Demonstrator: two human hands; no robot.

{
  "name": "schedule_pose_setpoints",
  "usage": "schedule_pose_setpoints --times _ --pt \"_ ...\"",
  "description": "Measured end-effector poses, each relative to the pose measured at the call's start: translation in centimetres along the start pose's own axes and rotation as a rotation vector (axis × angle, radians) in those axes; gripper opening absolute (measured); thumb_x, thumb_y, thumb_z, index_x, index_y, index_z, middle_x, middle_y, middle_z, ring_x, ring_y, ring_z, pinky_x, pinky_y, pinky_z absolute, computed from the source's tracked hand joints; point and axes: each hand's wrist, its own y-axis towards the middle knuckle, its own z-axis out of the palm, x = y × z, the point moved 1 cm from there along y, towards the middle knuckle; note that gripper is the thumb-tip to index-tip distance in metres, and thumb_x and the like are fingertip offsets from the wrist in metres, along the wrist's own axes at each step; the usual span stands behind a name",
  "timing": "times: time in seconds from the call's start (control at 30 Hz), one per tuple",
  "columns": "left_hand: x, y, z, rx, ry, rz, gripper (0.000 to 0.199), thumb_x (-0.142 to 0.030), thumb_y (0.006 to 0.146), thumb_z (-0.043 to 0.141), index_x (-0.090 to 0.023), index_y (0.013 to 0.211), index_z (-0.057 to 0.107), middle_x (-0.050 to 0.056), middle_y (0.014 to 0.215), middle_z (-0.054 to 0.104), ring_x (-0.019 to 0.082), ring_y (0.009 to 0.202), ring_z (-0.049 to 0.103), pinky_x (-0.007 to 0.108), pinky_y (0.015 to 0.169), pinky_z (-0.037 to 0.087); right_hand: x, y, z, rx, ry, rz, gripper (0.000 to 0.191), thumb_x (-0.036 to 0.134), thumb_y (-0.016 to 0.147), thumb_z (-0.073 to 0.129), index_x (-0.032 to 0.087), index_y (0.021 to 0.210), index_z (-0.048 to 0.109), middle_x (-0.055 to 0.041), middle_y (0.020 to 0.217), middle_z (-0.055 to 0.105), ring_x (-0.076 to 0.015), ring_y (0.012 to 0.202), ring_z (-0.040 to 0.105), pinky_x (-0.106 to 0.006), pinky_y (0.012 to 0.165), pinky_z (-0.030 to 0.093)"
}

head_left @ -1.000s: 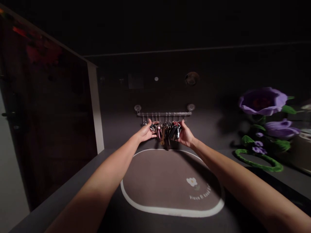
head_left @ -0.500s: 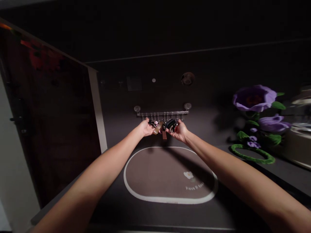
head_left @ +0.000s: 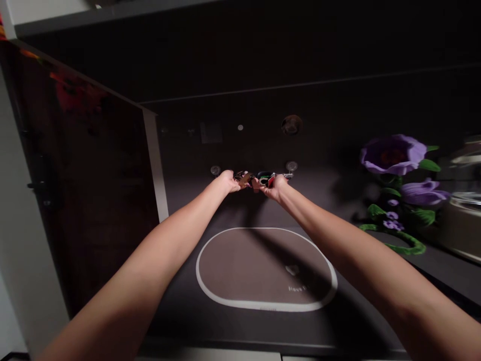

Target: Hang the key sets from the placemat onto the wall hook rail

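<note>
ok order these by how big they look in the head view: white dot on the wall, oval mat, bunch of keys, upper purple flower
1. Oval mat
2. Upper purple flower
3. Bunch of keys, judged by its visible part
4. White dot

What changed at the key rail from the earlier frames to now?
Left hand and right hand moved up with the keys, from just below the rail to in front of it, hiding most of it. The keys hung down more before; now they're bunched up in the hands. No release visible; can't tell if they're still hooked. Mat and purple flowers stayed put.
</note>
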Motion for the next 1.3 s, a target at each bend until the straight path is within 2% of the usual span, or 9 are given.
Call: schedule_pose_setpoints --times 0.23,0.47,0.6,0.7,0.8,0.9,1.0,1.17,1.3 --pt "1.2 -2.4 -1.3 0.066 -0.008 -0.027 0.047 -0.043 0.089 0.014 -0.011 0.097 0.047 0.007 0.07 0.056 0.018 0.06 0.059 0.033 0.052 0.05 -0.3 -1.5 -0.5 0.058 -0.138 0.022 0.026 0.025 0.088 0.022 0.016 0.087 0.046 -0.0061 0.069 0.054 -0.0146 0.061 0.056 -0.027 0.042 0.051" --pt "8.3 -4.3 -6.9 0.002 -0.037 -0.148 0.041 -0.041 0.089 0.017 -0.012 0.092 0.046 0.008 0.066 0.057 0.018 0.058 0.059 0.034 0.053 0.05 -5.2 -4.3 -5.9 0.047 -0.358 0.269 0.03 0.039 0.09 0.023 0.017 0.079 0.041 -0.0015 0.062 0.051 -0.0112 0.052 0.054 -0.025 0.037 0.05" --pt "11.6 -4.4 -9.9 -0.045 -0.021 -0.238 0.034 -0.037 0.089 0.021 -0.013 0.095 0.044 0.01 0.07 0.058 0.02 0.059 0.06 0.036 0.053 0.05 -7.3 -5.2 -8.6 0.111 -0.49 0.329 0.022 0.029 0.09 0.03 0.017 0.076 0.042 0.0005 0.054 0.051 -0.0109 0.046 0.054 -0.024 0.037 0.049" --pt "12.4 -4.3 -11.7 -0.079 0.043 -0.246 0.026 -0.032 0.089 0.027 -0.013 0.098 0.041 0.012 0.077 0.059 0.022 0.063 0.062 0.038 0.056 0.05 -7.3 -5.1 -10.4 0.159 -0.662 0.312 0.012 0.018 0.086 0.04 0.016 0.076 0.044 -0.0006 0.051 0.053 -0.012 0.041 0.054 -0.02 0.031 0.043" --pt "11.8 -4.5 -13.0 -0.114 0.182 -0.139 0.014 -0.026 0.086 0.038 -0.016 0.096 0.04 0.007 0.075 0.059 0.017 0.06 0.061 0.037 0.06 0.05 -6.3 -4.7 -12.0 0.222 -0.859 0.224 0.008 0.016 0.081 0.05 0.016 0.073 0.046 -0.0019 0.047 0.054 -0.0144 0.037 0.053 -0.02 0.027 0.036" --pt "11.1 -4.9 -13.9 -0.145 0.371 -0.039 0.004 -0.019 0.082 0.047 -0.017 0.084 0.044 0.0 0.062 0.055 0.01 0.05 0.054 0.025 0.057 0.047 -4.9 -4.4 -13.5 0.175 -1.074 0.059 0.006 0.016 0.075 0.057 0.015 0.074 0.051 0.0004 0.045 0.053 -0.0124 0.034 0.049 -0.023 0.032 0.04" --pt "10.7 -5.3 -14.4 -0.155 0.513 0.12 0.012 -0.004 0.075 0.051 -0.015 0.069 0.05 -0.004 0.052 0.048 0.007 0.046 0.046 0.016 0.052 0.039 -3.9 -4.4 -14.5 0.124 -1.366 -0.107 0.006 0.02 0.071 0.06 0.015 0.074 0.057 0.0019 0.042 0.05 -0.0112 0.036 0.048 -0.023 0.039 0.041" --pt "10.6 -6.1 -14.9 -0.155 0.755 0.318 0.036 0.014 0.049 0.058 -0.016 0.069 0.058 -0.002 0.065 0.055 0.012 0.071 0.053 0.017 0.069 0.039 -3.1 -5.1 -14.5 0.05 -1.809 -0.398 0.01 0.021 0.066 0.063 0.016 0.074 0.063 -0.0065 0.068 0.063 -0.0196 0.074 0.059 -0.03 0.071 0.044" --pt "9.6 -7.7 -14.3 -0.064 0.666 0.34 0.035 0.007 0.05 0.062 -0.017 0.076 0.061 0.003 0.081 0.06 0.018 0.094 0.054 0.021 0.081 0.039 -3.0 -6.2 -13.3 0.111 -1.806 -0.503 0.01 0.021 0.065 0.064 0.019 0.075 0.065 -0.008 0.079 0.064 -0.0234 0.091 0.056 -0.036 0.083 0.038"
